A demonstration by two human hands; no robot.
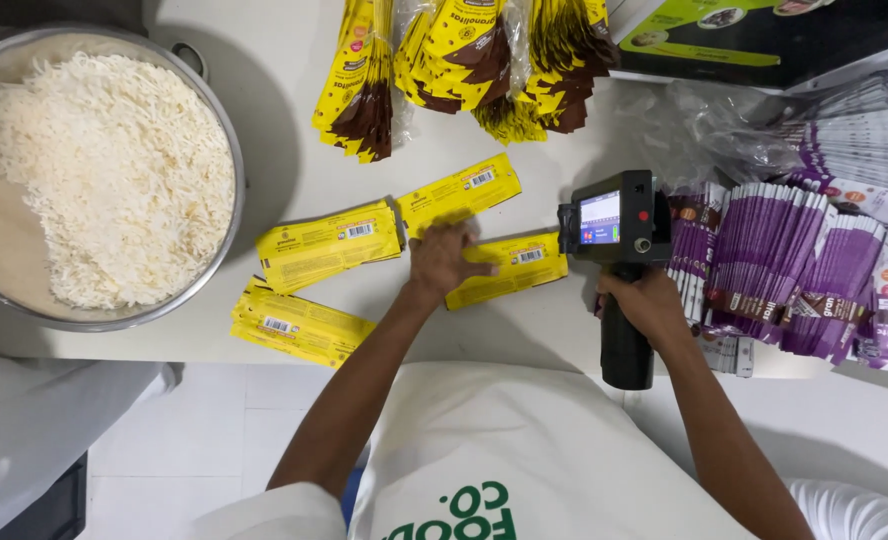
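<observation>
Steel bowl (226, 130) cut off at left edge; purple packets (844, 290) cut off at right; yellow packet (524, 262) partly hidden under left hand (444, 258).

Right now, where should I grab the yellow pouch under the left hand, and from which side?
Take the yellow pouch by its bare right end, coming from above. It lies flat; the left hand covers its left end, and the handheld printer sits just beyond it.

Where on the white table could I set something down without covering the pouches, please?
Bare tabletop lies between the metal bowl of rice and the hanging yellow-and-brown pouches. A smaller bare patch sits above the handheld printer. The middle is crowded with flat yellow pouches, and the right side with purple pouches.
</observation>
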